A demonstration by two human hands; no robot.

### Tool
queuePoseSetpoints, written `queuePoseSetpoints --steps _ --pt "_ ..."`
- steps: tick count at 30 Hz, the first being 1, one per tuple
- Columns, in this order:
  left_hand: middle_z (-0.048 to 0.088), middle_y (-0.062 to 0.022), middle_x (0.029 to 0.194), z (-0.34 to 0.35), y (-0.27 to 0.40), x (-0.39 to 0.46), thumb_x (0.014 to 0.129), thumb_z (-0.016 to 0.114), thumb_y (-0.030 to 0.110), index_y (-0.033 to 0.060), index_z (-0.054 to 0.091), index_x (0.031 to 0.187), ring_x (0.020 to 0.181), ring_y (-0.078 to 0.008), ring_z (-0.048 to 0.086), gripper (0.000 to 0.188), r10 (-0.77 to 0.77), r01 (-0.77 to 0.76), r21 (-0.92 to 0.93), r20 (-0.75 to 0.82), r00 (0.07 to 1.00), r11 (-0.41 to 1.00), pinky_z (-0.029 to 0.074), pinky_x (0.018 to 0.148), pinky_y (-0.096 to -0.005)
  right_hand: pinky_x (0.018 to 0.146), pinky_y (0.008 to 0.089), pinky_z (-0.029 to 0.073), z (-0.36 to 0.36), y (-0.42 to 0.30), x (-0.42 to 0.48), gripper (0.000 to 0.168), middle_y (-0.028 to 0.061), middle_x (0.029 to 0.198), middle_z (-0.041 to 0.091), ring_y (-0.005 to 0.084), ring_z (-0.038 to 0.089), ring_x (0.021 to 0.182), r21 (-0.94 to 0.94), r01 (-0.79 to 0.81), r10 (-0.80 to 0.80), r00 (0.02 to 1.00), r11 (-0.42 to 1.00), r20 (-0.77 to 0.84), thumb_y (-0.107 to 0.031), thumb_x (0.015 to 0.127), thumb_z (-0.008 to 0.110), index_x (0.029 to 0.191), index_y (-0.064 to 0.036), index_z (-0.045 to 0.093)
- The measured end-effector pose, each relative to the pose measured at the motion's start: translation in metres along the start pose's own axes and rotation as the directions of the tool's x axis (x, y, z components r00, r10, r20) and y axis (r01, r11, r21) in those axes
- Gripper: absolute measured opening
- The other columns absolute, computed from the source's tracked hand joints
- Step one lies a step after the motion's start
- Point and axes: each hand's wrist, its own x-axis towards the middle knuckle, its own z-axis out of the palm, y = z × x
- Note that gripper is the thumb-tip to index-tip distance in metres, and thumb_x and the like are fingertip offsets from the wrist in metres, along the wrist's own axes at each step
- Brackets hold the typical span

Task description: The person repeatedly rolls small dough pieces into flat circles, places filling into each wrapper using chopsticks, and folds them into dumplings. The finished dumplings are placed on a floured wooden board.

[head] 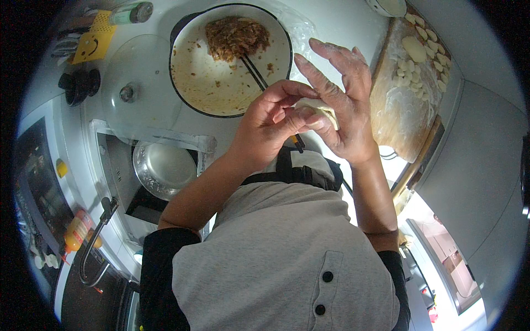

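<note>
My left hand (269, 124) and my right hand (348, 107) meet around a folded dough wrapper (321, 107). Both thumbs and the left index finger press on its edge; whatever is inside it is hidden. Flour whitens my right fingers, several of which are spread upward. Behind my hands stands a white pot (198, 93) with a dark rim. A mound of brown minced filling (236, 37) lies at its far side. Dark chopsticks (253, 71) rest with their tips in that filling and pass beneath my left hand over the near rim.
At right, a floured wooden board (385, 120) carries small dough pieces (410, 76), a flat round wrapper (414, 49) and flattened discs (432, 46). A glass lid (143, 78) lies left of the pot. Nearer are a metal bowl (165, 169) in the sink and a faucet (89, 252).
</note>
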Motion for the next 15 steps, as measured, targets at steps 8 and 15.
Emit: queuePoseSetpoints --steps 8,15 --pt "0.052 -0.0127 0.12 -0.0027 -0.0048 0.0004 0.094 0.054 0.006 0.0023 0.039 0.125 0.115 -0.0188 0.053 0.034 0.024 -0.019 0.132 -0.032 0.999 0.991 0.051 0.095 -0.0346 0.107 0.0574 0.02 -0.0038 -0.0051 -0.0019 0.052 0.0017 0.136 0.05 0.0282 0.043 0.123 -0.106 -0.01 0.018 0.997 0.994 0.07 -0.055 0.088 0.048 0.126 -0.023 0.061" --pt "0.052 -0.0129 0.123 -0.001 -0.0006 0.0005 0.094 0.054 0.006 0.002 0.042 0.118 0.12 -0.0205 0.051 0.027 -0.023 0.026 0.078 -0.043 0.999 0.997 0.052 0.094 -0.0341 0.107 0.0632 0.016 0.0002 -0.0033 -0.0057 0.09 0.0053 0.144 0.042 0.0331 0.039 0.129 0.178 -0.113 0.119 0.993 0.977 -0.025 -0.08 0.071 0.042 0.138 -0.019 0.049"
